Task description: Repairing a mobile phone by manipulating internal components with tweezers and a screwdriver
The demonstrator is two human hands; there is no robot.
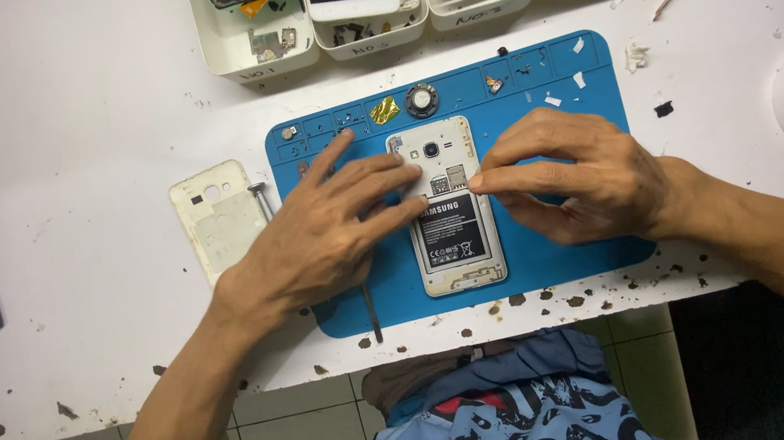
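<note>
Pressing both hands, left hand (319,240), right hand (573,176), on opened phone (451,207).

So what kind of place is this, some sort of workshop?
Most likely a phone repair bench. An opened phone lies back-up on a blue work mat with both hands on it, its removed back cover beside it, and white trays of phone parts line the table's far edge.

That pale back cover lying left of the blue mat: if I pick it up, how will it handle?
The back cover looks like a thin plastic shell, so probably very light and somewhat bendy. It lies flat on the white table, so it should slide rather than roll. Its camera cutout and thin edges may crack if squeezed.
</note>
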